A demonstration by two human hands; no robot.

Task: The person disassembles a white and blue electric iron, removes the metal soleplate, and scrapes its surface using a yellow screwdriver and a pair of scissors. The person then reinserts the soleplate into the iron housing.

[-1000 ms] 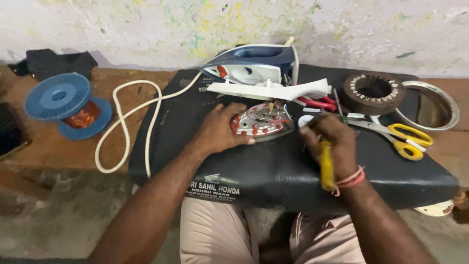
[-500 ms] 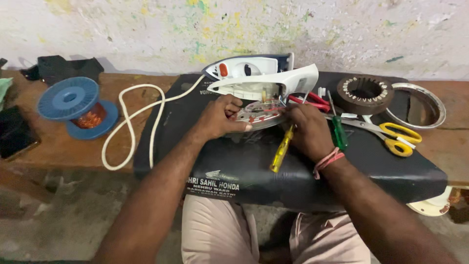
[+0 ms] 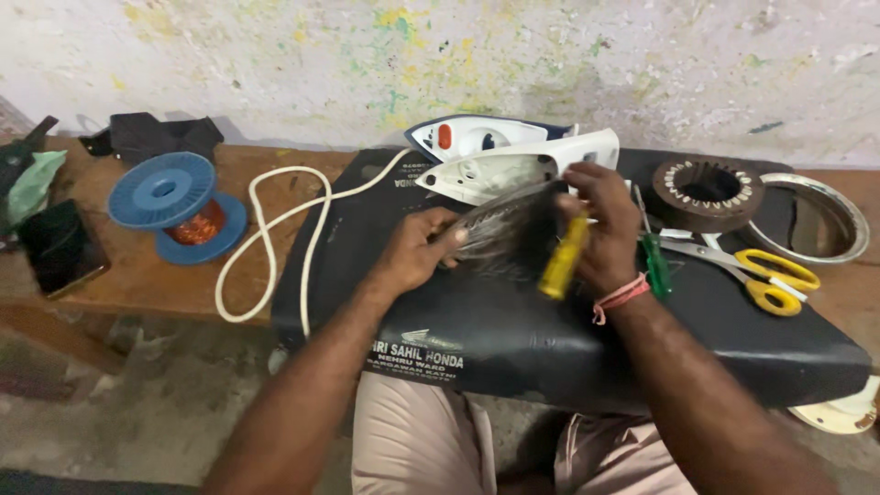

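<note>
Shiny metal soleplate of the dismantled iron, tilted up on the black padded seat, gripped at its edge by left hand; right hand clenched around yellow-handled screwdriver, steadying the plate's far side.

Bare black pad before hands, iron shell behind, scissors crowding right
</note>
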